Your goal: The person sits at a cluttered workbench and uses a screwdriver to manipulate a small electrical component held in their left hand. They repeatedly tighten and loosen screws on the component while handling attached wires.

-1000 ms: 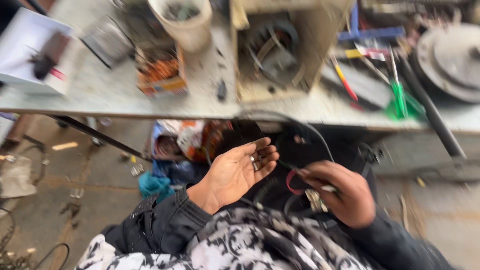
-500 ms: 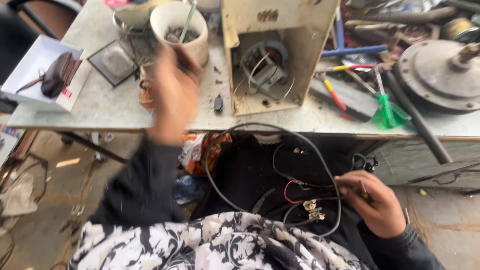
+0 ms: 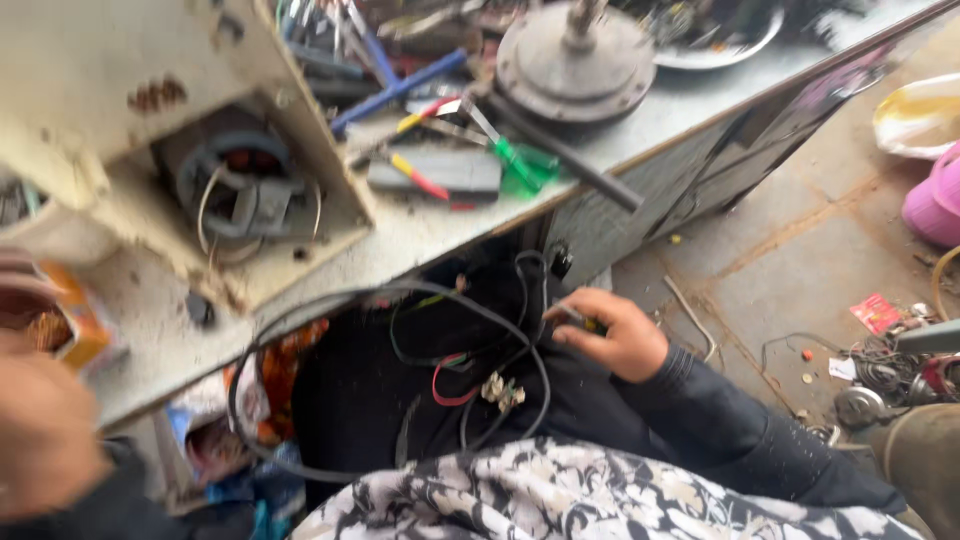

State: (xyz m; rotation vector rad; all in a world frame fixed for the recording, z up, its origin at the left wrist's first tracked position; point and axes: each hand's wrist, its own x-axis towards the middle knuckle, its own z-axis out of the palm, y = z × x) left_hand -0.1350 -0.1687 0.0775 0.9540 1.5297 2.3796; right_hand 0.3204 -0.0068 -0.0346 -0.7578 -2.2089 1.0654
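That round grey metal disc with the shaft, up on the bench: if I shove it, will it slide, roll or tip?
The metal disc lies flat, shaft up, so it would probably slide, not roll. It looks thick and likely heavy. Tools crowd it, including a green-handled screwdriver and a black rod, so a push would likely drag those along.

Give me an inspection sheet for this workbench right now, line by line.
Surface: grey bench top, dusty and crowded.
Job's things: black cable bundle on the lap, with a red wire and a pale connector.
Clutter: open beige casing showing a coil, round metal motor plate, green-handled tool.
Hands: right hand closed on the bundle; left hand blurred, grip unclear.
Cables: looped, tangled.
Surroundings: littered concrete floor.
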